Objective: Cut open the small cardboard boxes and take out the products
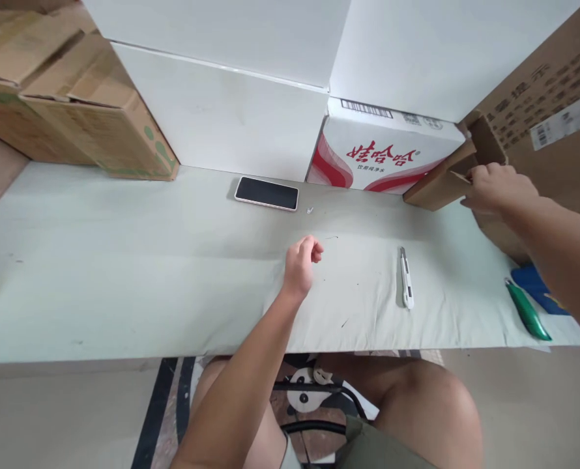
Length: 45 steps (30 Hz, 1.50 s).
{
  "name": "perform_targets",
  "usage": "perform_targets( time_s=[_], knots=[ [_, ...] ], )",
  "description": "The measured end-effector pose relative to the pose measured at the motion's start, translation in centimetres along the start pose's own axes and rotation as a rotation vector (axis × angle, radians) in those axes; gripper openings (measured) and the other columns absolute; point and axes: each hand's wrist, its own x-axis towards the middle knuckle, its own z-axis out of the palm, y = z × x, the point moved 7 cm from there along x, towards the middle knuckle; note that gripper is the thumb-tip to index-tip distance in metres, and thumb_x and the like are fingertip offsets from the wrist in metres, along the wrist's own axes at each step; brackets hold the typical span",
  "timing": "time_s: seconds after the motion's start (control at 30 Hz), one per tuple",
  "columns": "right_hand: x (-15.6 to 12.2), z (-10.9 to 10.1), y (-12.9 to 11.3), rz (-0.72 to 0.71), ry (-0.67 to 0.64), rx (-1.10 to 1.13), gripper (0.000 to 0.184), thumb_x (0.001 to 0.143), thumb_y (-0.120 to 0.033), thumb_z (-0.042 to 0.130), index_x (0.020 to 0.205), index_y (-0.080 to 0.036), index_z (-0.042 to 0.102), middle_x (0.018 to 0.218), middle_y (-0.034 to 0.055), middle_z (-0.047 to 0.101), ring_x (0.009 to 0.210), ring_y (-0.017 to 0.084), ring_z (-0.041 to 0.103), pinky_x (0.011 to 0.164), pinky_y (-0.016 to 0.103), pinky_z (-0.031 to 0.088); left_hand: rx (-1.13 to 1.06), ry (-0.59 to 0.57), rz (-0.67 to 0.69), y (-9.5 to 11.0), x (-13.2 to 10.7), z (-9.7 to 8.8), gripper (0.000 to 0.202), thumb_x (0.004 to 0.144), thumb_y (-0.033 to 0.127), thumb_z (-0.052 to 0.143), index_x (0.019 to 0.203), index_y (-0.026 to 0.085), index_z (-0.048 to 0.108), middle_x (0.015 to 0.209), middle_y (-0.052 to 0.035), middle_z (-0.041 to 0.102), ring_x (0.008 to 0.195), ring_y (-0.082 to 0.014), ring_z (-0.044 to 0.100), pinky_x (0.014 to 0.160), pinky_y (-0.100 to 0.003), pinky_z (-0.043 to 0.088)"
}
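Note:
My left hand (300, 264) rests on the cloth-covered table (138, 280) with its fingers curled in, and nothing shows in it. At the right, my right hand (500, 189) grips the edge of a brown cardboard box (441, 179), which stands against the printed white carton. A white utility knife (406, 280) lies between the two hands, nearer the table's front edge. Behind my left hand lies a phone (266, 193), dark screen up, and beside it a tiny white scrap (309, 210).
White boxes (216, 111) and a red-and-white carton (373, 150) line the back. Brown cartons (109, 130) stand at the left, and a large printed carton (558, 150) at the right. A green-handled tool (527, 311) and a blue item (539, 290) lie near the front right.

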Motion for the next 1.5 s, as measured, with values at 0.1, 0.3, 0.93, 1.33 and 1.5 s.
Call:
perform_targets(
  time_s=[0.1,0.3,0.93,1.33,1.5],
  knots=[
    [-1.5,-2.7,-2.2,-0.056,-0.024,-0.199,0.055,0.104,-0.059,0.053,0.116,-0.008,0.072,0.139,0.0316,0.061,0.139,0.034,0.053,0.1,0.054,0.035,-0.096,0.03,-0.011,0.6,-0.3,-0.3,0.039,0.094,0.029,0.046,0.059,0.019,0.059,0.057,-0.0009,0.052,0.06,-0.014,0.048,0.062,-0.028,0.039],
    [-7.3,-7.0,-14.4,-0.347,0.079,-0.258,0.06,0.091,-0.042,0.069,0.142,-0.013,0.061,0.15,0.0292,0.055,0.142,0.042,0.049,0.111,0.057,0.037,-0.283,0.086,-0.003,2.7,-1.7,-3.1,0.04,0.095,0.031,0.045,0.059,0.019,0.057,0.057,0.0002,0.05,0.057,-0.0129,0.047,0.061,-0.028,0.038],
    [-20.2,-9.6,-63.0,-1.094,0.182,0.297,0.06,0.091,-0.024,0.063,0.148,-0.014,0.049,0.16,0.0203,0.042,0.139,0.033,0.041,0.116,0.061,0.037,-0.564,0.293,0.044,7.0,-3.5,-16.6,0.034,0.093,0.026,0.04,0.062,0.019,0.054,0.061,0.0003,0.047,0.061,-0.0128,0.042,0.063,-0.028,0.032],
    [-23.5,-11.0,-56.2,-1.18,0.162,0.248,0.047,0.097,-0.021,0.05,0.143,-0.018,0.059,0.163,0.0122,0.05,0.148,0.031,0.05,0.121,0.058,0.037,-0.367,0.479,0.372,9.4,-5.5,-18.7,0.031,0.092,0.035,0.043,0.065,0.022,0.053,0.063,0.0,0.047,0.065,-0.0158,0.046,0.067,-0.032,0.037],
    [-25.8,-9.0,-43.8,-1.278,0.303,0.358,0.047,0.099,-0.032,0.052,0.144,-0.023,0.061,0.151,0.0145,0.062,0.144,0.034,0.058,0.114,0.054,0.045,-0.129,0.966,0.627,11.4,-8.8,-23.6,0.017,0.093,0.039,0.053,0.086,0.024,0.056,0.089,-0.0035,0.058,0.089,-0.0204,0.057,0.084,-0.034,0.047]
  ],
)
